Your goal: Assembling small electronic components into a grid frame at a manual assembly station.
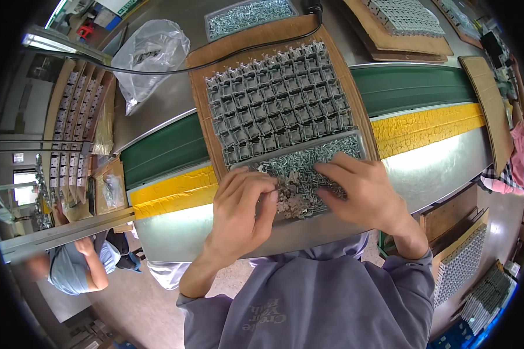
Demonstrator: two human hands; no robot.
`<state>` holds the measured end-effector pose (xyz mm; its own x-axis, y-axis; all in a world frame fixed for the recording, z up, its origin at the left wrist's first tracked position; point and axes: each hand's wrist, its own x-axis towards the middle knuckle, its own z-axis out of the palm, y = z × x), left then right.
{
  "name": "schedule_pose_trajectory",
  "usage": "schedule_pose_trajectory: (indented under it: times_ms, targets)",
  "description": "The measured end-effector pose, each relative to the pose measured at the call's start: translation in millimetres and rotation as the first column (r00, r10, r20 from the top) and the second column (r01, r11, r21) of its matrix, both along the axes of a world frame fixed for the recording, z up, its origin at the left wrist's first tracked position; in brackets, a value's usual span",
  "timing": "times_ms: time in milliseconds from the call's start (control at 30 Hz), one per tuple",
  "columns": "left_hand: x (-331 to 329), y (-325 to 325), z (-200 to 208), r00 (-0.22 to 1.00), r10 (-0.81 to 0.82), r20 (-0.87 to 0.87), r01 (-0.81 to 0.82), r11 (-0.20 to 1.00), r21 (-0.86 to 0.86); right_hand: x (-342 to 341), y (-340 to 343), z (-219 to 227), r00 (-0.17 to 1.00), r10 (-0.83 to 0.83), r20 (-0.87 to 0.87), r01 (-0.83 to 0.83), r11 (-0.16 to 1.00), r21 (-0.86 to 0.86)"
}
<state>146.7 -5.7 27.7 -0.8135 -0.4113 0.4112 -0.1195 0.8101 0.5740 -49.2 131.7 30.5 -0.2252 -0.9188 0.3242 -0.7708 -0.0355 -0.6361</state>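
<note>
A shallow clear tray (362,142) sits in front of me, filled with small silvery screws (303,158) and, in its near part, a heap of small flat metal pieces (294,200). My left hand (243,206) is at the tray's left side with fingers curled and thumb drawn in toward them; what they may pinch is hidden. Over the screws on the right is my right hand (364,189), its thumb and index finger apart with nothing visible between them. Just beyond the tray, rows of grey metal brackets (276,99) stand close together on a brown board (201,116).
A black cable (239,56) crosses the board's far end. Beyond lie another screw tray (250,20) and a clear plastic bag (151,52). The board spans a green conveyor belt (413,87) and yellow strip (428,128). Another person (78,264) is at the left.
</note>
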Motion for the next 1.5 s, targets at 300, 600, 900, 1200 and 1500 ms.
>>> schedule_pose_trajectory:
  times_ms: [300,600,900,1200,1500]
  targets:
    - [7.4,-0.5,-2.9,1.000,0.024,-0.003,-0.023,0.996,0.087,-5.0,-13.7,1.6,0.992,0.128,-0.012,-0.128,0.992,0.019]
    - [3.7,-12.1,7.8,0.995,-0.097,-0.006,0.097,0.988,0.117,-1.8,-18.2,10.4,0.978,0.114,0.177,-0.133,0.986,0.098]
    - [-16.7,-12.6,13.3,0.994,-0.097,-0.055,0.110,0.937,0.331,-5.2,-18.9,12.0,0.944,0.144,0.298,-0.113,0.986,-0.119]
    - [-38.2,-8.8,13.9,0.975,-0.220,-0.011,0.194,0.831,0.522,-7.4,-21.6,9.1,0.911,0.218,0.350,-0.171,0.972,-0.160]
    - [-46.2,-17.6,23.0,0.954,-0.298,0.018,0.241,0.803,0.546,-16.4,-23.6,13.1,0.887,0.209,0.413,-0.193,0.978,-0.080]
